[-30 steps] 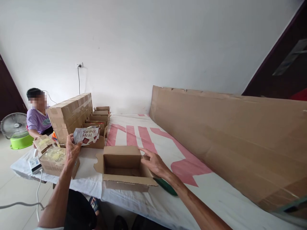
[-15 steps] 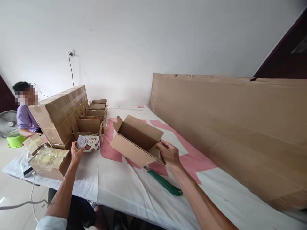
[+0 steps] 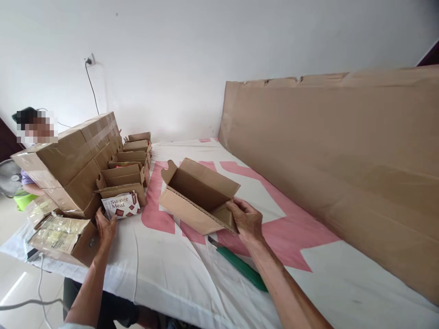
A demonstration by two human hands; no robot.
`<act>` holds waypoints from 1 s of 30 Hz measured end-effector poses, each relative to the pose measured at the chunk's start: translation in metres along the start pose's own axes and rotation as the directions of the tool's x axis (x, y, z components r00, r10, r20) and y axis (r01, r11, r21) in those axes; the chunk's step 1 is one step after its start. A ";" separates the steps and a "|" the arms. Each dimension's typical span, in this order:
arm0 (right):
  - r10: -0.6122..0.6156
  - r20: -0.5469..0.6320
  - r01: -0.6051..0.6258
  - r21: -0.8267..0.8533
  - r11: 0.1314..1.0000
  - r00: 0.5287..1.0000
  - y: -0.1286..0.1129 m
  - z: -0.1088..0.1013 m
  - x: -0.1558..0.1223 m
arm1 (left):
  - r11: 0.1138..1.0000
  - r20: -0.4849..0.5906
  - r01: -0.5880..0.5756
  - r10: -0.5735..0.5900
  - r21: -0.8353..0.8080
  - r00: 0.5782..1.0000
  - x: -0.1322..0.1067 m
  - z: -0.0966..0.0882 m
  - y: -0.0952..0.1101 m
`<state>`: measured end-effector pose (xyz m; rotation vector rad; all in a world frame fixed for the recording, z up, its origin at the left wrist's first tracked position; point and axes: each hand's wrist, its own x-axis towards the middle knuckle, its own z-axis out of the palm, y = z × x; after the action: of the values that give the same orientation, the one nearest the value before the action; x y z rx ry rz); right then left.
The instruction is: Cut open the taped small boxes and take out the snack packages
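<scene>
My right hand (image 3: 247, 220) grips the near right end of an open cardboard box (image 3: 192, 208), tilted above the table, its inside facing up. My left hand (image 3: 105, 228) is at the lower left edge of a white packet (image 3: 121, 205) printed "Super Meal", thumb and fingers apart. The packet leans against the front of the nearest open box (image 3: 137, 188) in a row. Beneath the box in my right hand lies a knife with a green handle (image 3: 242, 268), its blade partly showing.
Stacked taped cartons (image 3: 65, 157) stand left of the row of open boxes. A torn, taped carton (image 3: 63, 235) sits at the near left edge. A large cardboard sheet (image 3: 325, 160) stands along the right. A person (image 3: 32, 187) is behind the cartons.
My left hand has slipped down and off the packet's edge, and the packet stays against the box. My right hand keeps the box in nearly the same place. The view has shifted slightly.
</scene>
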<state>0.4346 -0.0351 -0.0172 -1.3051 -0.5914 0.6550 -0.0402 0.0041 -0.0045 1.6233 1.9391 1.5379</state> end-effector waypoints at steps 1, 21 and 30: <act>0.000 0.000 0.000 0.001 1.000 1.000 0.002 0.001 0.000 | 0.996 -0.020 -0.039 0.041 0.075 0.999 -0.008 0.001 0.003; 0.038 0.173 -0.063 0.140 0.988 0.984 0.020 -0.005 -0.007 | 0.822 0.153 -0.190 0.126 0.536 0.980 0.017 0.026 0.012; 0.030 0.201 -0.059 0.140 0.988 0.979 0.018 -0.006 -0.007 | 0.787 0.187 -0.262 0.188 0.559 0.964 0.010 0.058 0.023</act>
<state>0.4319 -0.0417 -0.0366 -1.1264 -0.6650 0.8573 0.0094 0.0427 -0.0078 2.1937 2.3624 0.9005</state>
